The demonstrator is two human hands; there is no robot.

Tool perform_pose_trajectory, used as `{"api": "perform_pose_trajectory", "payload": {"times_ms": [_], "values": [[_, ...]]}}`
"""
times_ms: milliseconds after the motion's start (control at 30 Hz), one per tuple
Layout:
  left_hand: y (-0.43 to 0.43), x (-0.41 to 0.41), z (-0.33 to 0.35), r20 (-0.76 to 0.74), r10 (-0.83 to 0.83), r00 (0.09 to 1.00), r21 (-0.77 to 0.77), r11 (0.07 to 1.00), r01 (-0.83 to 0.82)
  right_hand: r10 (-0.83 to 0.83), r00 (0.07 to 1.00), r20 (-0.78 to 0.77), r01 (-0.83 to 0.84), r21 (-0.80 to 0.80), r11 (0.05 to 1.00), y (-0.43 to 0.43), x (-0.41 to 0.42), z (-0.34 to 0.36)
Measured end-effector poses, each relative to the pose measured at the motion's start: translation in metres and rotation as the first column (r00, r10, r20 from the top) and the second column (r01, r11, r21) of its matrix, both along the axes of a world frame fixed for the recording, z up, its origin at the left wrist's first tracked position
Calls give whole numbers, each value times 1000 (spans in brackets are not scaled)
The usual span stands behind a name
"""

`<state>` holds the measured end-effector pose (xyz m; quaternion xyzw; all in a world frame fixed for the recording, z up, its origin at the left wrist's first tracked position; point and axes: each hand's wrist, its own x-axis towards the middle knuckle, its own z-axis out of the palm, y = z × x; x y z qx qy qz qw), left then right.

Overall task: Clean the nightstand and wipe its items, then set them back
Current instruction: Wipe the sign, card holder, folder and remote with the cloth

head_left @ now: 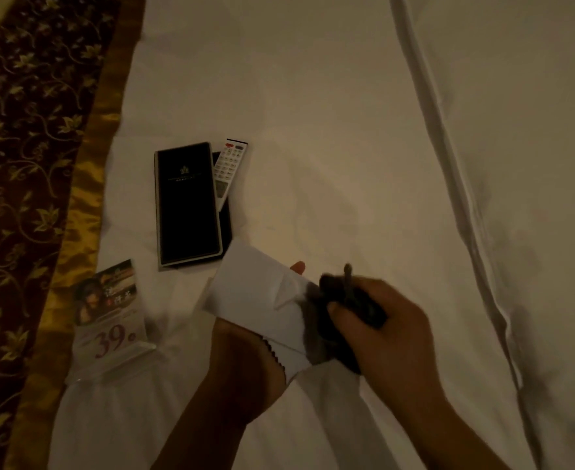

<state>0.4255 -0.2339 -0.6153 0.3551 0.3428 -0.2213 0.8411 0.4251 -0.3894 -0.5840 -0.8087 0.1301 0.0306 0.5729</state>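
Note:
Over the white bed sheet, my left hand [245, 347] holds a white paper packet [262, 300] from below, one fingertip showing past its far edge. My right hand [377, 327] is shut on a dark cloth [343, 310] that presses against the packet's right end. A black folder [186, 203] lies on the sheet with a white remote control [230, 169] tucked against its right side. A clear acrylic card stand [109, 320] showing "39" stands at the sheet's left edge.
A dark floral bed runner with a gold border [24, 164] covers the left side. A raised fold in the white bedding [455, 184] runs diagonally down the right. Open white sheet [330, 113] spreads beyond the items.

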Motion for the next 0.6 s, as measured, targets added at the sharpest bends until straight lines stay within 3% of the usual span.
{"api": "perform_pose_trajectory", "payload": {"times_ms": [67, 133, 200, 233, 333, 400, 467, 500, 533, 567, 600], "values": [[-8, 2, 3, 0, -26, 1000, -40, 999, 26, 81, 990, 120, -92, 85, 992, 0, 14, 16], [-15, 1, 6, 28, -80, 996, -38, 996, 81, 359, 900, 246, -346, -96, 933, 12, 24, 32], [-16, 2, 8, 17, -60, 998, -17, 998, 61, 576, 793, 198, -495, -341, 799, 24, 32, 36], [-15, 2, 10, 9, -60, 998, -44, 997, 60, 591, 792, 154, -493, -411, 767, 26, 37, 35], [-10, 4, 12, 28, -105, 994, -47, 993, 106, 422, 906, 39, -378, -375, 846, 22, 47, 28], [-3, 3, 14, -25, -3, 1000, 27, 1000, 4, 348, 930, -120, -368, -291, 883, 13, 48, 20], [5, 3, 14, 72, 28, 997, 213, 976, -43, 293, 924, -246, -320, -76, 944, 5, 42, 13], [9, 0, 14, 215, -21, 976, 279, 960, -41, 256, 922, -289, -265, 10, 964, 3, 37, 10], [11, -2, 7, 254, -42, 966, 245, 969, -22, 219, 921, -323, -213, 52, 976, 3, 31, 6], [8, 1, 5, 83, 33, 996, 2, 999, -34, 182, 926, -331, -174, 55, 983, 4, 22, 1], [4, 0, 5, 55, 13, 998, -12, 1000, -12, 162, 939, -303, -176, -21, 984, 7, 11, -5]]}}
